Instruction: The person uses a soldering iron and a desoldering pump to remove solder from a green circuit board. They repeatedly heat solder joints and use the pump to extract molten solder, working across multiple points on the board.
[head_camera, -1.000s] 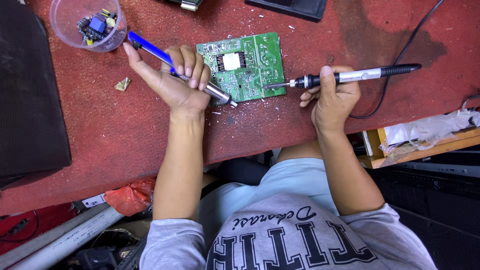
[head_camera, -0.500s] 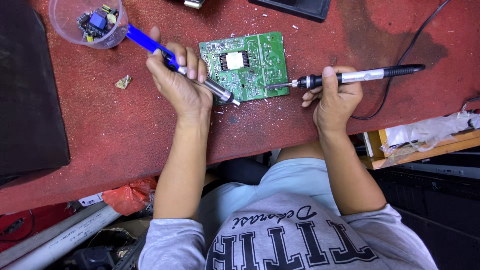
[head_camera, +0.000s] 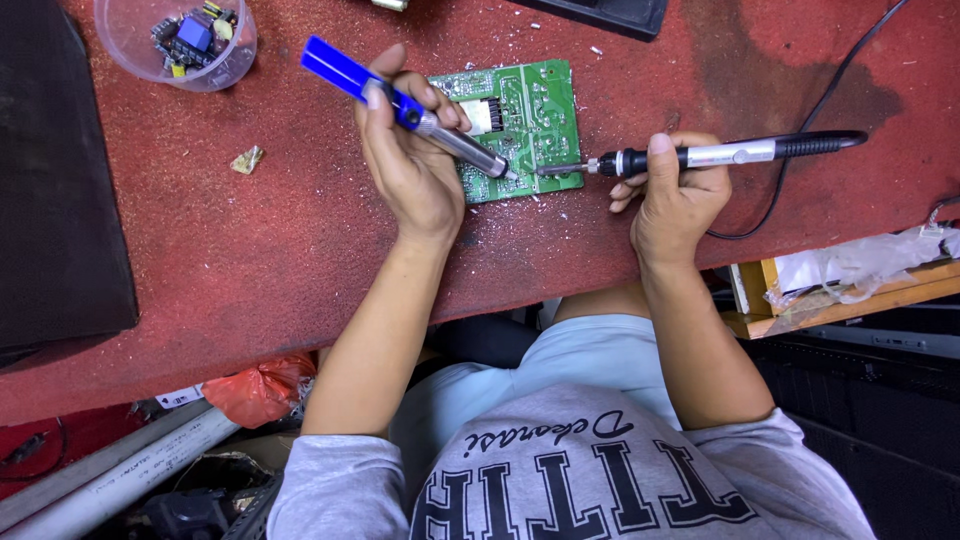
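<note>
On green circuit board (head_camera: 530, 110): left hand (head_camera: 410, 165) gripping blue desoldering pump (head_camera: 400, 100), right hand (head_camera: 675, 190) clasping soldering iron (head_camera: 700, 155); tips close together, risk of scorched tracks or slipped nozzle.

Setting: electronics repair workshop. Evidence: worn red bench top (head_camera: 250, 240); bare green circuit board (head_camera: 530, 110) at 12 o'clock; corded soldering iron (head_camera: 720, 155) at 2 o'clock; clear cup of salvaged components (head_camera: 180, 40) at 10 o'clock; pipes and clutter (head_camera: 110, 470) at 8 o'clock.

We record: green circuit board (head_camera: 527, 120) between our left-hand fingers (head_camera: 440, 105) and right-hand fingers (head_camera: 640, 190); clear plastic cup (head_camera: 130, 50) far left of our left fingers.
</note>
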